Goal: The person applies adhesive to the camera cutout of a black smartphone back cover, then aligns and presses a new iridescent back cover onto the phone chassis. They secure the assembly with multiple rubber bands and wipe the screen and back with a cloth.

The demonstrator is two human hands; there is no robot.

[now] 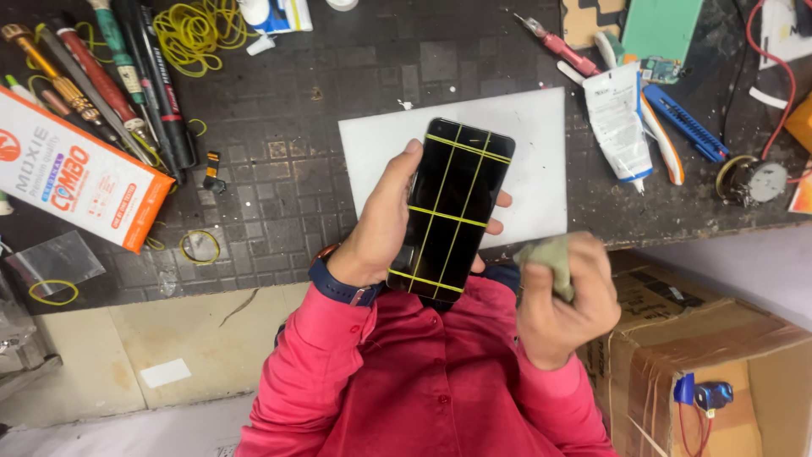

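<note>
My left hand [379, 224] grips a black smartphone [452, 211] by its edges, screen up, above the near edge of the workbench. Several yellow rubber bands are stretched around the phone, both lengthwise and across it. My right hand [562, 300] is closed around a crumpled greenish-grey cloth [548, 258], just to the right of the phone's lower end and not touching it. A dark watch sits on my left wrist and both sleeves are red.
A white sheet [537, 152] lies on the dark bench mat [279, 152]. An orange-and-white box [68, 173], screwdrivers [110, 76] and loose yellow rubber bands [199, 30] sit left. A white tube [617, 123], a blue cutter [685, 123] and a red wire [774, 76] lie right. A cardboard box [702, 355] stands lower right.
</note>
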